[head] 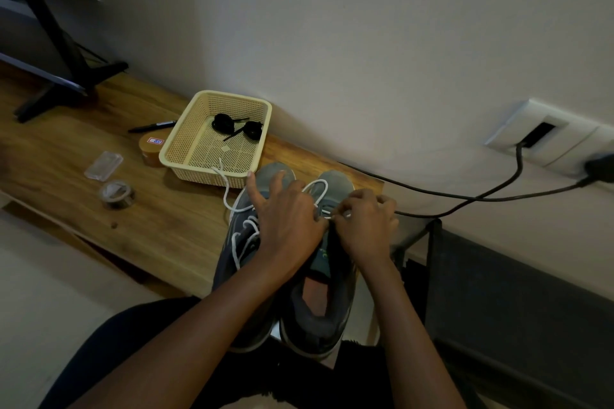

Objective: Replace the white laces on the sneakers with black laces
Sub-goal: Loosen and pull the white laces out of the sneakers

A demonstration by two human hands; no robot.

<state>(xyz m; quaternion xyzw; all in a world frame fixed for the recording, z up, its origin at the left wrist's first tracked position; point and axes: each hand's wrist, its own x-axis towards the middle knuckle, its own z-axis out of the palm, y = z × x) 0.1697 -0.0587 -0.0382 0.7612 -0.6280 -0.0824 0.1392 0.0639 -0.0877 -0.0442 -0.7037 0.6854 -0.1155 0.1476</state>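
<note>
**White lace coming out of right sneaker**

Right sneaker (pixel 327 279) stood on worktop (pixel 139 219) edge, toe aimed away toward wall, heel toward person, touching left sneaker (pixel 241 236) alongside. Long axis ran near-to-far, so eyelet rows ran straight out from the body. White lace (pixel 315 189) looped over toe end of right sneaker, strand leading back to the pinch at the lower eyelets. Right hand (pixel 365 226) closed, fingertips pinched on that strand just over the tongue. Left hand (pixel 285 219) laid across both shoes, index finger stuck out toward the basket, other fingers curled in at the same eyelet spot; thumb hidden, so couldn't tell whether it gripped lace or only steadied the upper. Right hand nearer the working strand; likely pull would go up and off to the side, across the axis.

Left sneaker's white lace (pixel 246 232) hung slack, partly undone, one end trailing up toward cream basket (pixel 186 159). Black laces (pixel 236 126), two coiled bundles, lay inside basket, beyond the toes, nearer left hand. Prob. early stage: no black lace threaded yet.

Marker (pixel 153 125), tape roll (pixel 116 193), clear small case (pixel 103 165) lay well left, apart from shoes.
</note>
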